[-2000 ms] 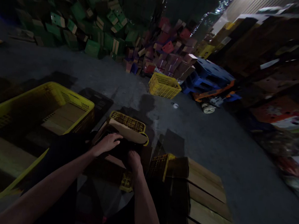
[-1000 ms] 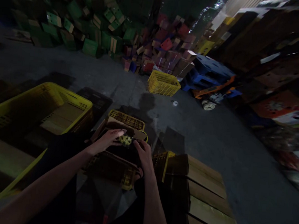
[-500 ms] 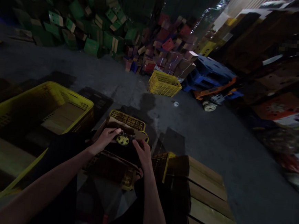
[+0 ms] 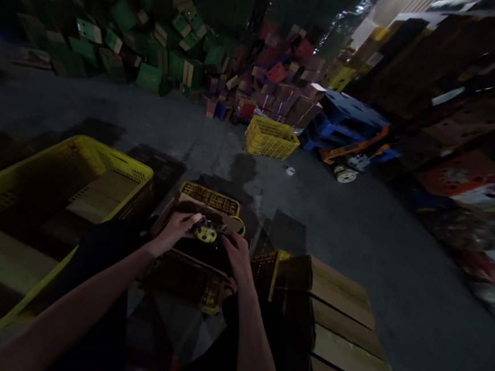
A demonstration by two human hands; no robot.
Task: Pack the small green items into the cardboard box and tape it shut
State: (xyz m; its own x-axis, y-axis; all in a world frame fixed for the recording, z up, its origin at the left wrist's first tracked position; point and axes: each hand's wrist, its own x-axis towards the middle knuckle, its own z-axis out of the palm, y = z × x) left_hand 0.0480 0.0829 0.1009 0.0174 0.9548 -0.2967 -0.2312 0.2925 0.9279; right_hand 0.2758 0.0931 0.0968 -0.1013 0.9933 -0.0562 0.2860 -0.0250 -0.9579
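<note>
My left hand [image 4: 178, 229] and my right hand [image 4: 236, 253] meet over a small yellow crate [image 4: 210, 199] lined with cardboard. Between them they hold a small yellow and black object [image 4: 205, 233], too dim to name. The left fingers curl round its left side and the right fingers close on its right side. A dark box [image 4: 189, 275] lies under my wrists.
A large yellow crate [image 4: 116, 164] with cardboard sheets stands to the left. Stacked flat cardboard [image 4: 339, 324] lies to the right. Farther off are another yellow crate [image 4: 270, 137], blue pallets [image 4: 347, 122] and heaps of green and red boxes [image 4: 164, 47].
Two seconds ago both hands were down inside the crate. They have since lifted the small yellow object and now hold it between them, drawn slightly closer together.
</note>
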